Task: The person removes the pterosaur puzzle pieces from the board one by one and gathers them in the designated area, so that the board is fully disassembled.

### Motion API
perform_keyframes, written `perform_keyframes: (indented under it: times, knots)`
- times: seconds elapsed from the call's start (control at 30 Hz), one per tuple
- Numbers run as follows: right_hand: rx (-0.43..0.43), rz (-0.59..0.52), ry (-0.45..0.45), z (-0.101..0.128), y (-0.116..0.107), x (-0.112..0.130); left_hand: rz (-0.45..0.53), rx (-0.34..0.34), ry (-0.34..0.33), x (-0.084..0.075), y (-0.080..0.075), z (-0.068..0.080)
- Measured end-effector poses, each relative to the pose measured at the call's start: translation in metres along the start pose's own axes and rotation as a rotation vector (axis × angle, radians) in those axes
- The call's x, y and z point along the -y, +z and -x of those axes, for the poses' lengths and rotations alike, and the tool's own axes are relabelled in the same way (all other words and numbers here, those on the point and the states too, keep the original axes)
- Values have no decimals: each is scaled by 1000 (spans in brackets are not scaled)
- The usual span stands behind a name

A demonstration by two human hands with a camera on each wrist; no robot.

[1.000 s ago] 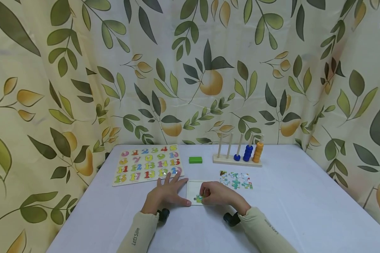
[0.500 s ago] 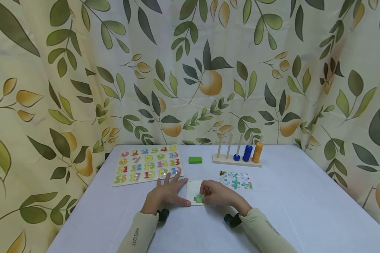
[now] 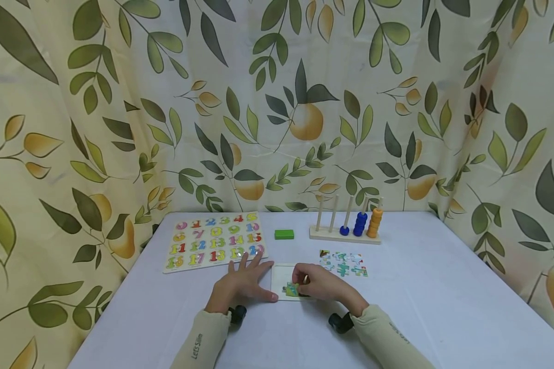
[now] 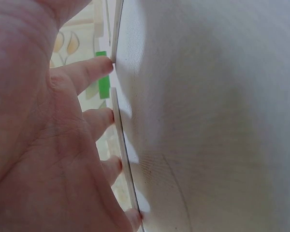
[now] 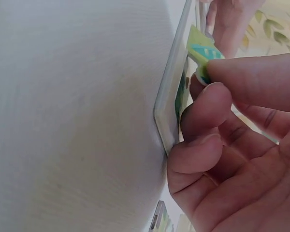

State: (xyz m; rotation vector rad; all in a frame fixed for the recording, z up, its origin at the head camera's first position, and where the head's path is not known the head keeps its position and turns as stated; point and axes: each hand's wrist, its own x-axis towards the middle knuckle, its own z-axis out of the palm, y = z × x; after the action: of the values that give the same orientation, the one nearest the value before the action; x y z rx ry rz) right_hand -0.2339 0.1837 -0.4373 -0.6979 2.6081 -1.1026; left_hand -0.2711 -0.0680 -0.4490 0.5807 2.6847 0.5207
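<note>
- While both hands work at the near centre, the white cloth-covered table (image 3: 443, 297) carries everything; leaf-and-fruit printed curtain (image 3: 277, 102) hangs behind it.
- Wooden number puzzle board with coloured digits (image 3: 214, 241): far left, flat on the table.
- Wooden peg rack with blue and orange rings (image 3: 346, 228): far right of centre, pegs upright.
- Loose patch of blue-green jigsaw pieces (image 3: 343, 262): just right of the hands, apart from the tray.
- White rectangular jigsaw tray (image 3: 280, 277): near centre, flat, between the two hands.
- Left hand (image 3: 242, 284): fingers straight and spread, palm down, fingertips (image 4: 106, 65) against the tray's left edge. Nothing gripped.
- Right hand (image 3: 320, 283): thumb and forefinger pinch a small green-and-teal jigsaw piece (image 5: 200, 50); grip narrow, other fingers curled against the tray rim.
- That piece sits over the tray's near part (image 3: 292, 289); contact with the tray unclear.
- Small green rectangular block (image 3: 284, 234): far centre, between board and rack, touching neither.
</note>
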Motion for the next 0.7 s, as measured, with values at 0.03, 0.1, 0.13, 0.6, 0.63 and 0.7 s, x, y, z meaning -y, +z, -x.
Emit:
perform_keyframes:
  times: [0.03, 0.1, 0.13, 0.6, 0.63, 0.7]
  knots:
    - [-2, -1, 3, 0, 0, 0, 0, -1, 1, 0, 0, 0]
    - [-8, -7, 7, 1, -1, 0, 1, -1, 1, 0, 0, 0]
    - [-13, -9, 9, 2, -1, 0, 2, -1, 1, -1, 0, 0]
    - [-69, -40, 36, 11, -11, -5, 11, -3, 10, 0, 0, 0]
    - [-72, -39, 38, 11, -12, -6, 14, -4, 9, 0, 0, 0]
    - [-79, -33, 41, 13, -14, -7, 17, -7, 10, 1, 0, 0]
